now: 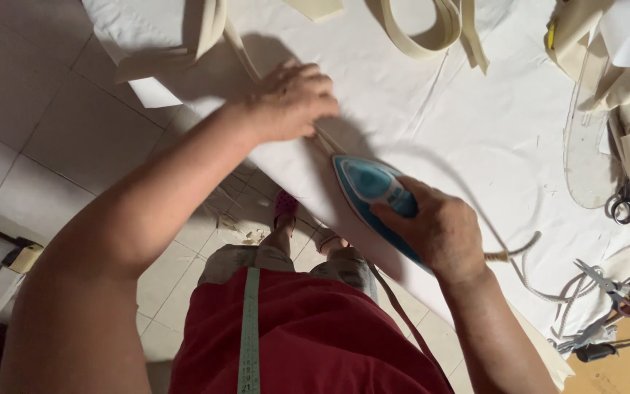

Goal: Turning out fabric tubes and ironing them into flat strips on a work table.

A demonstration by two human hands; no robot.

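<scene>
The right hand is wrapped tight around the handle of a blue and white steam iron, which sits sole-down near the front edge of a white cloth-covered ironing table, its pointed nose aimed toward the left hand. The left hand lies palm down just beyond the nose, fingers curled together and pressing a narrow cream fabric strip flat against the cloth; the strip runs from under this hand straight to the iron's tip and, the other way, up toward the table's far left corner. The iron's braided cord leaves near the wrist and loops across the table to the right. More cream strips lie in loops at the far edge, and a heap of cream and white fabric pieces sits at the far right. Beside that heap lies a clear curved plastic ruler, with the dark handles of scissors just beyond it, and small red-tipped thread snips nearer the front. A green measuring tape hangs down the person's red garment. Below the table edge, pale floor tiles show, with pink sandals on the feet.
</scene>
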